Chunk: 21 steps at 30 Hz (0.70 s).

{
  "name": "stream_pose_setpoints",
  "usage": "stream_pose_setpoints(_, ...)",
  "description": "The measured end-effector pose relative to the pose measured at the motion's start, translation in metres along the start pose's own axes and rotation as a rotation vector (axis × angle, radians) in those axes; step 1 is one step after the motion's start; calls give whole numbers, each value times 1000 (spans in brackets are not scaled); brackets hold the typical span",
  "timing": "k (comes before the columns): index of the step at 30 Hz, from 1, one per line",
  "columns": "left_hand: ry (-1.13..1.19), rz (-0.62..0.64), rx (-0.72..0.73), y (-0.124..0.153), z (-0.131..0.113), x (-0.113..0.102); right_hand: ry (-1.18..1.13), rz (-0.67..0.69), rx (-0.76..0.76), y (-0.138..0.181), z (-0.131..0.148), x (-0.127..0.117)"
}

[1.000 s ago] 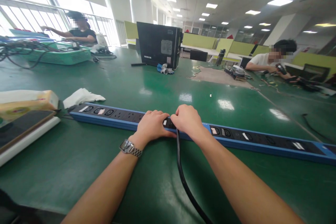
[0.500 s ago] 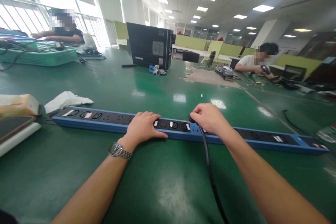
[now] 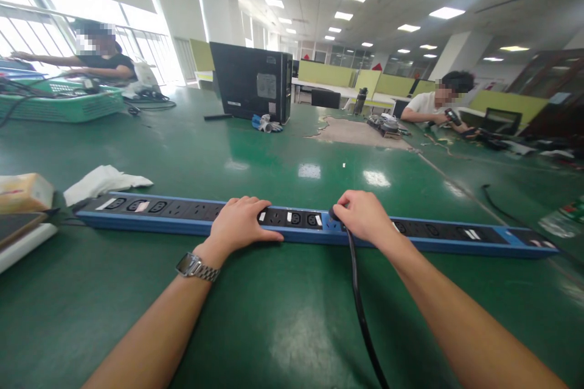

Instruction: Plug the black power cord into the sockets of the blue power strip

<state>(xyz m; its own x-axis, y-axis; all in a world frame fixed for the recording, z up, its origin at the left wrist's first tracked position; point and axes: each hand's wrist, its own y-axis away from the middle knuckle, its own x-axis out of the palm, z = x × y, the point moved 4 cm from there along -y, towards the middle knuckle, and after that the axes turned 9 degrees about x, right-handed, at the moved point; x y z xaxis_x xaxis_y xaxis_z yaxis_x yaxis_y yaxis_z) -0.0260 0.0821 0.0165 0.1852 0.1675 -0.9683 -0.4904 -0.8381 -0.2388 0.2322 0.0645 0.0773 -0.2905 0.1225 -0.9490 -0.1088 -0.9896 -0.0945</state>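
A long blue-edged power strip with black sockets lies across the green table in front of me. My left hand is wrapped over its middle, fingers on the far edge and thumb along the near side. Just right of that, my right hand pinches a black plug at the blue socket. Whether the plug's pins are in a socket is hidden. From the plug a thick black cable runs down toward the bottom edge of the view.
Behind the strip stands a black computer case with gloves beside it. A green basket of cables is at far left, near a person. White tissue touches the strip's left end. Another person handles a device at right.
The view has tilted and shifted slightly. My right hand and the plug have moved a little to the right relative to the blue socket. The left-hand person has stretched out an arm.
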Motion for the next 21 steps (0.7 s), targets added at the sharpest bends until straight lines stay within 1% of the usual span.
stream_pose_setpoints(2, 5, -4, 5, 0, 0, 0, -85, -43, 24, -1, -18, -22)
stream_pose_setpoints(3, 7, -7, 6, 0, 0, 0, -108, -43, 34, -2, -30, -32)
stream_pose_setpoints(5, 10, -12, 1, 0, 0, 0, -75, -6, 50, -3, -57, -42)
stream_pose_setpoints(8, 14, -13, -4, 0, 1, 0, 9, 61, 51, -4, -95, -40)
stream_pose_setpoints(10, 17, -16, 0, 0, 1, 0, 23, 90, 40, -3, -110, -32)
stream_pose_setpoints(12, 19, -25, 1, 1, 1, 0, 27, 103, 23, -3, -116, -25)
stream_pose_setpoints(14, 19, -30, -2, 1, 1, 0, 42, 103, -1, -3, -115, -21)
stream_pose_setpoints(17, 13, -25, -3, 1, 1, 0, 86, 97, -39, -4, -107, -22)
stream_pose_setpoints(21, 10, -14, 0, 1, -1, 0, 82, 122, -15, -6, -107, -23)
